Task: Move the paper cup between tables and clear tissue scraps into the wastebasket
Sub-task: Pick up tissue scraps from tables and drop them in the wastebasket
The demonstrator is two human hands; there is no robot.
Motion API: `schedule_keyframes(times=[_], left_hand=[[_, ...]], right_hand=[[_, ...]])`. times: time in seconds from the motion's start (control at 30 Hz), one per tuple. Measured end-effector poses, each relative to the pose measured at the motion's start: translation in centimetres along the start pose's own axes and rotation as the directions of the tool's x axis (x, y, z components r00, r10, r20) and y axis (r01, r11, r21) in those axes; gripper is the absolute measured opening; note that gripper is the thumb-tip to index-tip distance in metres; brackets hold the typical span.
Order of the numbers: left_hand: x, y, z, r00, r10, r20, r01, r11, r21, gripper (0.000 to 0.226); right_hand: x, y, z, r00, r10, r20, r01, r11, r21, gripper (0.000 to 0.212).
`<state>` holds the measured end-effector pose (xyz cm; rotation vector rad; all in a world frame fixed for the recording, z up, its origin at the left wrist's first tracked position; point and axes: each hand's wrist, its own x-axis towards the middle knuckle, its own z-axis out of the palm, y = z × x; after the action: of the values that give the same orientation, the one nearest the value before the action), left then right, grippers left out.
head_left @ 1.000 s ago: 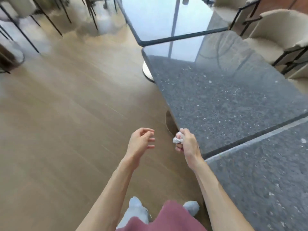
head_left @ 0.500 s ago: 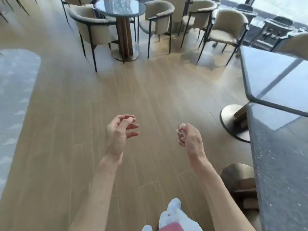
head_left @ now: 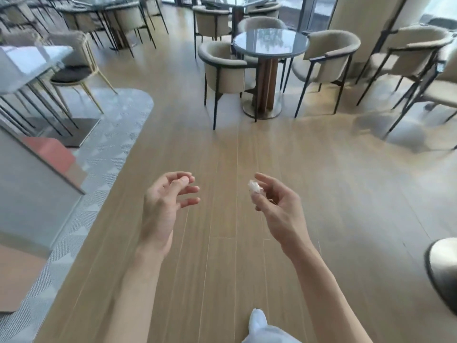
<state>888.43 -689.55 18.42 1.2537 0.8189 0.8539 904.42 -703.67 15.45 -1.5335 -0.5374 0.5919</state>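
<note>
two bare hands are seen from above over a wood-plank floor (head_left: 222,149), both forearms extended forward. left hand (head_left: 165,206): one, held palm inward, fingers loosely curled and spread apart, nothing held. right hand (head_left: 279,209): one, a single small white tissue scrap (head_left: 254,186) pinched at the fingertips, the remaining fingers relaxed and partly bent; the scrap is carried in the air above the floor, touching no surface. one round glass-topped table (head_left: 270,42) on a wooden pedestal with a round metal base is placed ahead, well apart from the hands. three beige upholstered armchairs with dark metal legs are set closely around it: one armchair at its left (head_left: 223,70), one armchair at its right (head_left: 326,60), one armchair behind it (head_left: 262,23), partly hidden. further chairs and tables are ranged along the back and the right edge, too blurred and cropped to be counted exactly. one grey patterned carpet area (head_left: 108,149) adjoins the planks at the left. one pale-topped table (head_left: 27,63) on thin dark legs stands at the far left, with one dark-seated chair (head_left: 71,75) on light legs just beside it. one round metal table base (head_left: 442,266) is cut by the right edge. one white sock or shoe tip (head_left: 258,320) is visible at the bottom edge. no paper cup and no wastebasket can be made out.
</note>
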Motion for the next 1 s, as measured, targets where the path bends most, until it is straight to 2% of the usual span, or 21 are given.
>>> schedule_keyframes(times=[0.1,0.23,0.37,0.53,0.73,0.9,1.0], left_hand=[[5.3,2.5,1.1,0.997,0.066,-0.040,-0.067,0.998,-0.015,0.016],[10.4,4.1,0.3,0.982,0.097,-0.163,-0.105,0.994,-0.036,0.016],[15.8,3.9,-1.7,0.957,0.088,-0.277,-0.105,0.993,-0.048,0.014],[25.2,2.9,-4.5,0.933,0.060,-0.356,-0.090,0.994,-0.068,0.018],[40.6,4.9,-8.6,0.930,0.030,-0.366,-0.065,0.994,-0.084,0.021],[52.9,9.2,-11.3,0.921,0.107,-0.373,-0.140,0.988,-0.062,0.009],[58.8,10.2,-11.2,0.920,0.125,-0.371,-0.160,0.985,-0.064,0.011]], right_hand=[[6.5,-2.5,1.5,0.996,-0.063,0.068,0.064,0.998,-0.013,0.025],[13.4,-5.2,5.2,0.978,-0.109,0.175,0.112,0.994,-0.008,0.016],[20.0,-6.0,10.2,0.959,-0.107,0.261,0.117,0.993,-0.024,0.016],[28.8,-5.4,17.7,0.939,-0.086,0.332,0.108,0.993,-0.048,0.019],[41.7,-7.2,28.5,0.952,-0.121,0.281,0.124,0.992,0.007,0.013],[51.3,-10.4,35.4,0.959,-0.170,0.226,0.160,0.985,0.059,0.009],[56.3,-11.2,38.4,0.960,-0.187,0.206,0.171,0.981,0.093,0.009]])
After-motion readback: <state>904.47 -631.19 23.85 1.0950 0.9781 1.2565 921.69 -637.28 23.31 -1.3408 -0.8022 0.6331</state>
